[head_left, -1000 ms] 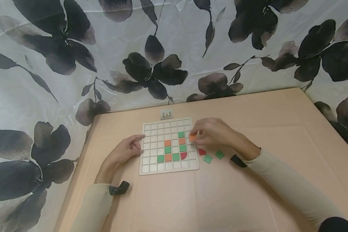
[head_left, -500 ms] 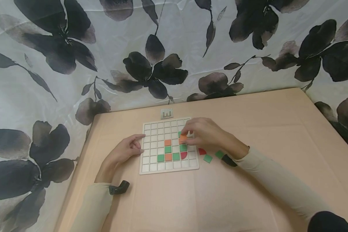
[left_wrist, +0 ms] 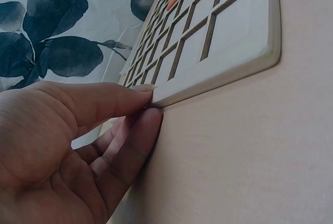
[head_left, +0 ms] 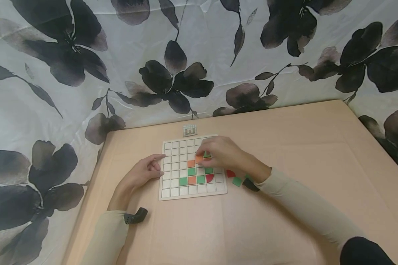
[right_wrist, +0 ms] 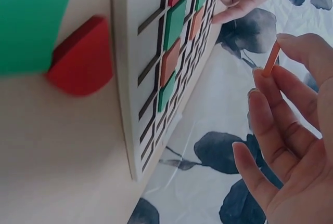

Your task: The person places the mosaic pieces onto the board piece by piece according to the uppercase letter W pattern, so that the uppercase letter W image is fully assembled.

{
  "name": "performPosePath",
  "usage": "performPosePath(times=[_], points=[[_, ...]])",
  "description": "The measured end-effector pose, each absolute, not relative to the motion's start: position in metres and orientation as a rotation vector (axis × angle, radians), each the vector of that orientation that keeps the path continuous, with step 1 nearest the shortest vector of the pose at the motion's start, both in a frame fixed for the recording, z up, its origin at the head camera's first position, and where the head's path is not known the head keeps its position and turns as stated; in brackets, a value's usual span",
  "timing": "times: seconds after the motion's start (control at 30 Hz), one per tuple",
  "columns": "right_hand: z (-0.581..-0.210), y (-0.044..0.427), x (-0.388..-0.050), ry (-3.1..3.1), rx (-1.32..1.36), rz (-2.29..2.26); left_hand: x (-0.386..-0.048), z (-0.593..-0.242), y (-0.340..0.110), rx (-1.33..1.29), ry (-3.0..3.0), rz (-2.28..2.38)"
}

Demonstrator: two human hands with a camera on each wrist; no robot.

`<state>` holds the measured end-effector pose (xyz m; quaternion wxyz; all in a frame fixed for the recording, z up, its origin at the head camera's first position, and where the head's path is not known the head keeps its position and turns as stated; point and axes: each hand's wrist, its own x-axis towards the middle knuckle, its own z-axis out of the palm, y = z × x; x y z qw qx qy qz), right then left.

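A white grid board (head_left: 170, 187) lies on the table, with green and orange square tiles and a red rounded tile set in its cells. My right hand (head_left: 223, 152) is over the board, pinching an orange square tile (right_wrist: 271, 58) between thumb and fingers; in the right wrist view the tile stands on edge, clear of the board. My left hand (head_left: 144, 171) holds the board's left edge. In the left wrist view its thumb (left_wrist: 114, 99) lies on the rim, with curled fingers below. My right hand covers some upper-right cells in the head view.
A red rounded tile (head_left: 230, 173) and a green tile (head_left: 237, 181) lie right of the board; another green one is partly hidden by the right wrist's black camera (head_left: 251, 184). A small patterned card (head_left: 189, 130) lies behind the board. Floral cloth (head_left: 119, 55) hangs beyond the table.
My right hand has moved left with the orange tile, from the board's right edge to above its inner cells. My left hand has stayed at the left edge.
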<state>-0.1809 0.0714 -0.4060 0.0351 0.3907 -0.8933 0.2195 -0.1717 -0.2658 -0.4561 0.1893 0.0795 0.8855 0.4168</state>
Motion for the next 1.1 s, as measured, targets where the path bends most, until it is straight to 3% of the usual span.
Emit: performPosePath(times=[1.1], points=[[-0.422,0.017,-0.190,-2.758,1.238,0.593,-0.172,-0.457,-0.266,0.205,2.463,1.185]])
